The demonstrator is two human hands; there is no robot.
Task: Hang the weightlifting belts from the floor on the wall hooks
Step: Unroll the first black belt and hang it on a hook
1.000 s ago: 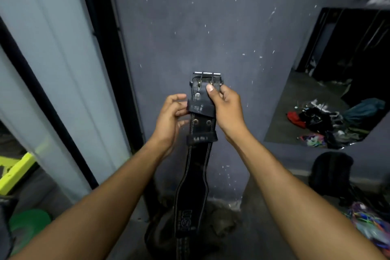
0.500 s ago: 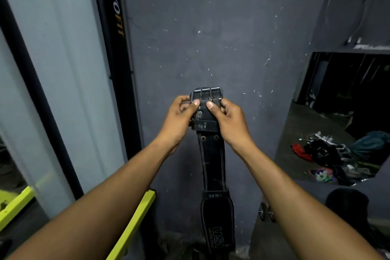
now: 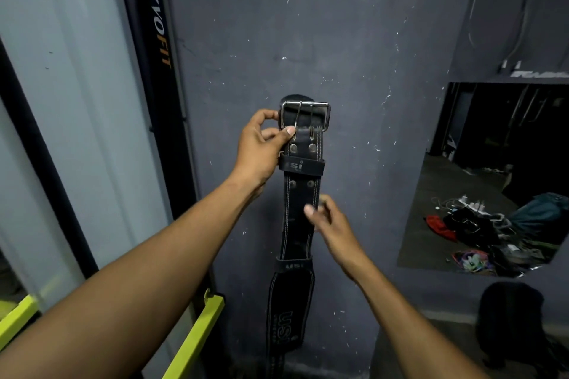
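A black leather weightlifting belt (image 3: 300, 224) hangs straight down against the grey wall (image 3: 354, 40). Its steel two-prong buckle (image 3: 304, 115) is at the top, and a dark rounded hook head (image 3: 296, 98) shows just above and behind the buckle. My left hand (image 3: 261, 148) pinches the belt's left edge just under the buckle, thumb on the leather. Lower down, my right hand (image 3: 332, 224) is off the belt, fingers loosely apart beside the strap's right edge. The belt's wide padded part (image 3: 289, 317) hangs near the floor.
A black upright with orange lettering (image 3: 154, 40) stands left of the wall, with yellow-green bars (image 3: 197, 338) low down. A mirror (image 3: 492, 178) on the right reflects scattered clothes and cables. A dark bag (image 3: 508, 317) sits at lower right.
The belt rose up the wall and its buckle now sits at the hook. My right hand let go of the buckle end and dropped lower beside the strap. My left hand still holds on.
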